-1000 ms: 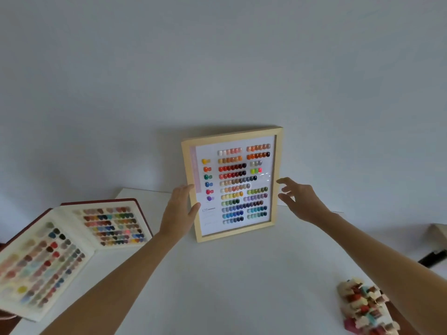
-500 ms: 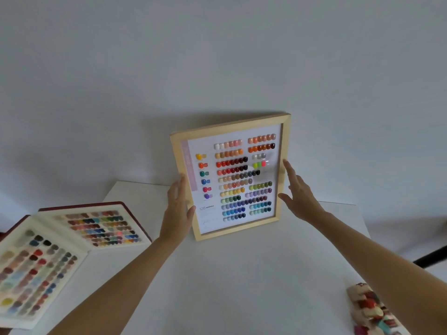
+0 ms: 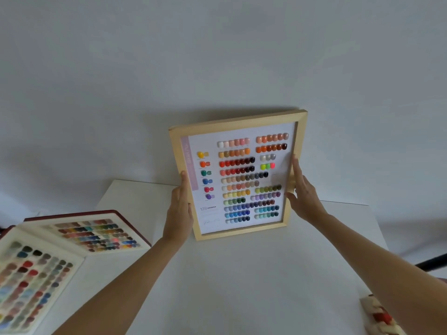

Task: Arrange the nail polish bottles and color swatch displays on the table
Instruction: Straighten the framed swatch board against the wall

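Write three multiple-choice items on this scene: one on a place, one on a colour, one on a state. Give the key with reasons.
1. Where is the open swatch book?
A. left side of the table
B. behind the frame
C. on the floor

2. What colour is the frame?
A. black
B. light wood
C. red

3. How is the framed swatch display held?
A. lying flat, untouched
B. by one hand
C. by both hands at its sides

Key: A, it lies left on the white table; B, pale wood border; C, left hand and right hand hold opposite edges.

Pale raw-looking wood frame (image 3: 238, 175), matt; glossy colour chips (image 3: 244, 180) on white paper inside; smooth matt white table (image 3: 242, 286).
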Demonstrator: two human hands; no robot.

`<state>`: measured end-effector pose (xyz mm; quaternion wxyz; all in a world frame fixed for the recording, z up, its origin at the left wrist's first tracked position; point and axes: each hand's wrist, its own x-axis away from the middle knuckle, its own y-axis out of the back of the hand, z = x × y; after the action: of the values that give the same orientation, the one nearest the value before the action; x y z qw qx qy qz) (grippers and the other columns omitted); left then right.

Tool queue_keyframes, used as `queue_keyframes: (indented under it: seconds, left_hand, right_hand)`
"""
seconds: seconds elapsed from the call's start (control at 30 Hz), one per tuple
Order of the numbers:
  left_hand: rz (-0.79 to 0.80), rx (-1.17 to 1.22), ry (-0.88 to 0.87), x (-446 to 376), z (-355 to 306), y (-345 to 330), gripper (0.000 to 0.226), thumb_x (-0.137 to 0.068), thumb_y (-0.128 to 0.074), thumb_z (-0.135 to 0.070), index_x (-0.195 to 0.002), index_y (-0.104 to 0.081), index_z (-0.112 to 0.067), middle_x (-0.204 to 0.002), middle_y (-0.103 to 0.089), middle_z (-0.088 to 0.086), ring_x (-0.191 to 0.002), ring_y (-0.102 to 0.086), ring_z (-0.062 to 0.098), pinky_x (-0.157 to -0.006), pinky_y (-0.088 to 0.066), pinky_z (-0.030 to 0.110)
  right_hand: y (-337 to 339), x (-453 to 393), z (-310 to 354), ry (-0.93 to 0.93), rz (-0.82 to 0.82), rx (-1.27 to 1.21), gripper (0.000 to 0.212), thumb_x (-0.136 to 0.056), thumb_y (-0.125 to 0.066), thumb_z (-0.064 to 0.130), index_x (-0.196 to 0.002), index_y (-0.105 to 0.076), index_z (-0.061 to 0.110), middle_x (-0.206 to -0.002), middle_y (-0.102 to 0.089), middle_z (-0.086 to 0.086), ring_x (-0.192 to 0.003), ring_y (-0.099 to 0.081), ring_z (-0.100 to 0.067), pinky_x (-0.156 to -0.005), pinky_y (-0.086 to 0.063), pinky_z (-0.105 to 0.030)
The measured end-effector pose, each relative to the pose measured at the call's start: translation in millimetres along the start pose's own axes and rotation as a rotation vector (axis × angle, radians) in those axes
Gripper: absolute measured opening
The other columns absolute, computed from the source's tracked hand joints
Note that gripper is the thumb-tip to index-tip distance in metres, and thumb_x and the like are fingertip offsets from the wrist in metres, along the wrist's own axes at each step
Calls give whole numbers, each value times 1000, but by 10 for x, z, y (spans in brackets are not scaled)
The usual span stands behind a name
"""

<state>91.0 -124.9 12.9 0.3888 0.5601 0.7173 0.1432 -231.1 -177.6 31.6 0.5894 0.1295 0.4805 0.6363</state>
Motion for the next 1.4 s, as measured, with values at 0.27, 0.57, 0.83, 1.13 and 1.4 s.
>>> queue_keyframes:
  seconds: [0.27, 0.57, 0.83, 1.13, 1.4]
  left_hand:
    - [1, 23, -12, -360, 144, -16, 80, -89, -44, -31, -146, 11, -44, -128, -40, 6, -112, -48, 4, -68, -50, 10]
    - [21, -5, -64, -718, 238, -135, 100, -90, -56, -2, -143, 15, -49, -128, -41, 11, -111, -46, 4, -74, -51, 21]
    - [30, -7, -62, -792, 279, -209, 99, -89, -58, -6, -145, 13, -46, -129, -41, 10, -111, -46, 3, -75, -48, 18]
    - [43, -31, -65, -758, 260, -178, 100, -89, -58, -6, -144, 14, -47, -127, -42, 11, -107, -48, 3, -74, -47, 15]
    - [-19, -59, -123, -601, 57, -142, 95, -84, -61, 4, -151, 0, -25, -154, -10, 17, -141, -30, 29, -82, -58, 42]
  right_hand:
    - [-177, 84, -97, -52, -31, 31, 100, -85, -64, 0, -148, 10, 25, -114, -49, -23, -83, -60, -30, -69, -58, -44]
    - [-217, 95, -164, -73, -97, 52, 102, -84, -64, 1, -147, 12, 29, -112, -48, -22, -81, -55, -20, -68, -55, -35]
    - [-192, -8, -242, -90, -96, 53, 99, -85, -61, -2, -147, 10, 28, -111, -48, -21, -81, -56, -23, -69, -57, -41]
    - [-175, -1, -211, -119, -83, 72, 97, -87, -61, 0, -147, 9, 30, -113, -47, -22, -79, -58, -24, -68, -57, -42]
    - [68, 230, -71, -185, -24, 143, 95, -84, -68, 7, -147, -1, 29, -142, -31, -23, -90, -61, -31, -80, -56, -48]
